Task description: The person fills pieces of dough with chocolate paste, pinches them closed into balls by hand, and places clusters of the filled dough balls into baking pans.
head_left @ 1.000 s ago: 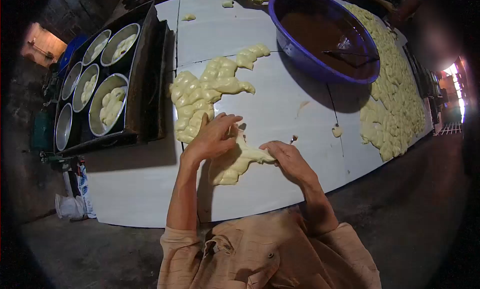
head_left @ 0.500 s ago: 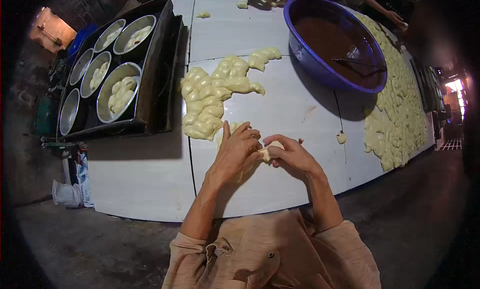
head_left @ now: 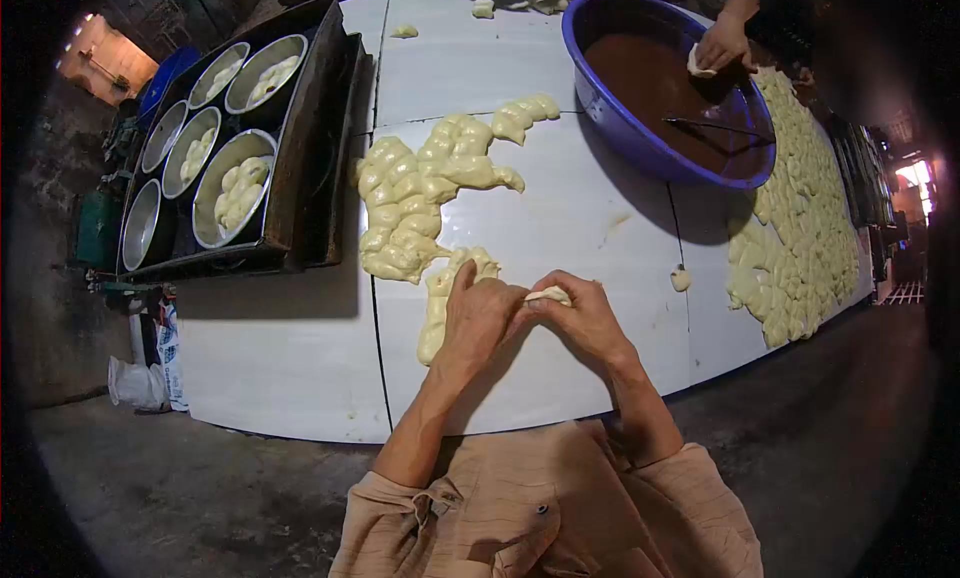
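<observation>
Holding fingers: on the right hand point(head_left: 583, 320), thumb and fingers pinch a small dough piece point(head_left: 549, 296); on the left hand point(head_left: 482, 316), most fingers bunch together and one sticks out to the left, but whether their tips grip the dough too I cannot tell.
Small dough piece: pale and rounded, showing between the thumb and fingers, just above the near part of the surface point(head_left: 290, 378).
Dough strip: a lumpy yellowish length point(head_left: 434, 323) lying just beside the left hand, partly covered by it.
Dough slab: a glossy, lobed mass point(head_left: 405, 203) beyond the strip.
Dough scrap: a little blob point(head_left: 681, 279) to the right of the hands.
Purple basin: a wide tub point(head_left: 612, 128) at the far right, holding brown liquid point(head_left: 640, 73), with a dark stick point(head_left: 715, 130) leaning inside.
Co-worker's hand: another person's hand point(head_left: 727, 42) over the basin, its fingers closed on a pale lump point(head_left: 698, 64).
Dough sheet: a broad, bumpy spread point(head_left: 795, 228) along the right edge.
Black tray: a deep, dark tray point(head_left: 300, 158) at the left, carrying round metal tins point(head_left: 205, 210); several contain dough lumps.
Floor: dark and bare-looking point(head_left: 250, 498), with a white bag point(head_left: 138, 383) near the left end.
</observation>
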Motion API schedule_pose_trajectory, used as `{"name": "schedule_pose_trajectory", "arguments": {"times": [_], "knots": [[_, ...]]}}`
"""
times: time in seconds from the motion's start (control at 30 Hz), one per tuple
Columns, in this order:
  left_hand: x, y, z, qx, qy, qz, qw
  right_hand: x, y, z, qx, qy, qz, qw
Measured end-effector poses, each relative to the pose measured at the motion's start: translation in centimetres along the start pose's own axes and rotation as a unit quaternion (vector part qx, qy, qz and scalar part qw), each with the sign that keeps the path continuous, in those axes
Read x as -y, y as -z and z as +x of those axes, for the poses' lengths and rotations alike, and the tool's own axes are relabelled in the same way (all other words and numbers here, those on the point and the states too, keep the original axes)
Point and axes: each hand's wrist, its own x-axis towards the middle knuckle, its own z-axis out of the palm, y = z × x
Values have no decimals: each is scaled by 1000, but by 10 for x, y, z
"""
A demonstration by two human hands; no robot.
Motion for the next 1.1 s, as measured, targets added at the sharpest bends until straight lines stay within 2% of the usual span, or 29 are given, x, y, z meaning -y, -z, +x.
{"name": "schedule_pose_trajectory", "arguments": {"times": [0.03,0.17,0.2,0.23,0.3,0.33,0.43,0.47,0.5,0.57,0.63,0.7,0.77,0.8,0.87,0.93,1.0,1.03,1.07,1.1], "knots": [[1,-2,-2,0,5,4,1000,1,1,-1,4,-4,0,1000],[-7,-1,-4,24,14,44,999,-2,6,-1,48,-64,201,976],[-2,-12,-10,-36,-16,48,998,3,10,-5,52,-80,251,963],[-2,-15,-12,-35,-7,67,997,12,19,-10,45,-104,308,945],[-4,-20,-13,-33,6,105,994,20,36,-19,1,-13,386,922],[-3,-22,-15,-5,12,124,992,14,50,-19,37,27,377,925],[-13,-9,-9,-11,46,68,997,20,60,-15,1,67,463,884],[-21,0,0,-10,60,34,998,9,68,-12,22,37,412,910],[-31,10,11,1,77,-32,997,19,67,-15,-15,-37,438,898],[-52,29,32,22,118,-160,980,11,59,-13,3,-27,425,905],[-63,23,48,34,223,-335,915,2,52,-14,-4,4,408,913],[-71,26,57,69,239,-362,898,0,56,-16,-34,-9,353,935],[-69,8,58,77,244,-354,900,-6,65,-19,-92,-55,226,968],[-68,-3,57,81,248,-351,899,-11,68,-20,-140,8,156,978],[-70,-24,56,41,212,-376,901,-22,73,-21,-231,126,9,965],[-94,-27,64,-2,209,-371,905,-26,83,-27,-218,107,77,967],[-100,-51,72,-113,82,-369,919,-23,88,-34,-212,106,100,966],[-103,-62,75,-168,17,-364,916,-15,85,-37,-220,124,162,954],[-110,-71,75,-157,-1,-397,904,-11,86,-44,-190,94,258,943],[-125,-72,74,-117,26,-423,898,-9,85,-50,-157,62,351,921]]}}
